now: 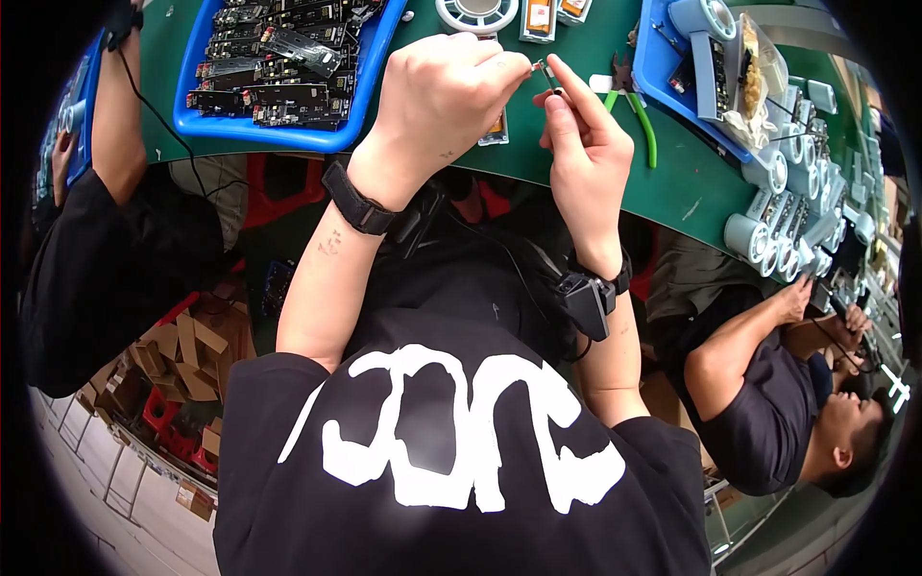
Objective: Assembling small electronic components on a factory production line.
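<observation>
My left hand is closed, knuckles up, above the green work table. Its fingertips meet a small reddish bit at the end of a slim dark part; whatever lies inside its curled fingers is hidden. Between thumb and forefinger, my right hand pinches that same slim part, which is too small to name. Beneath my left hand, a small box-shaped unit with an orange face partly shows. Just right of my right hand lie green-handled cutting pliers, apart from it.
A blue tray full of circuit boards stands at left. Behind my hands are a white ring-shaped part and orange-faced units. At right, another blue tray and several pale-blue round housings sit near a co-worker. Another person's arm is at left.
</observation>
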`<state>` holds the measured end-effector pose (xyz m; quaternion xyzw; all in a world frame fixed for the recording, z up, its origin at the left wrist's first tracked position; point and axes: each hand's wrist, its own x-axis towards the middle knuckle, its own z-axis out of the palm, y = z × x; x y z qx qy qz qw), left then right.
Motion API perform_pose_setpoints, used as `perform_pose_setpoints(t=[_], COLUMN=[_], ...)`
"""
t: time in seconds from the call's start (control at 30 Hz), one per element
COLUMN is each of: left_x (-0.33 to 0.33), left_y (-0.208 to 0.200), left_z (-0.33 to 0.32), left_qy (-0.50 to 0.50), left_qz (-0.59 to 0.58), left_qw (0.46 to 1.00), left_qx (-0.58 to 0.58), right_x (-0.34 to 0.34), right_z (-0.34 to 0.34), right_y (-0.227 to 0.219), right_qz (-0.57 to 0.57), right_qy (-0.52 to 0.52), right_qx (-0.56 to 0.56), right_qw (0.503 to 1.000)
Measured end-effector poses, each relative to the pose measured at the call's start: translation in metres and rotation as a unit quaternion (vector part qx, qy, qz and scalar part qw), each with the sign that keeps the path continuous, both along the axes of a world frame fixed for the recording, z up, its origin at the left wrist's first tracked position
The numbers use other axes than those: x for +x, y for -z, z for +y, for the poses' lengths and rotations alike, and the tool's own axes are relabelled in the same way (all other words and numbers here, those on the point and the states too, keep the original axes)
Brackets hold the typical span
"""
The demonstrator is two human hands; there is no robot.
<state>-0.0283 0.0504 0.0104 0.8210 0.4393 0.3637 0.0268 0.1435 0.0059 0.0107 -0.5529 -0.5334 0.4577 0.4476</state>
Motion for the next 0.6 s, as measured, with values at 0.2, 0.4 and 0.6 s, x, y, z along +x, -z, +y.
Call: perform_pose_setpoints(t=[0.2, 0.4, 0.6], left_x=[-0.002, -0.004, -0.003], left_y=[-0.003, -0.002, -0.004], left_z=[0.000, 0.003, 0.002], left_qy=[0.005, 0.016, 0.018], left_qz=[0.002, -0.003, 0.004], left_qw=[0.999, 0.997, 0.996], left_qx=[-0.045, -0.072, -0.092], right_x=[0.003, 0.011, 0.007], right_z=[0.002, 0.005, 0.004], right_y=[-0.001, -0.005, -0.007], right_qz=[-0.071, -0.111, -0.170], right_qy=[-0.013, -0.043, -0.044], right_qx=[0.016, 0.037, 0.077], right_qw=[0.997, 0.992, 0.981])
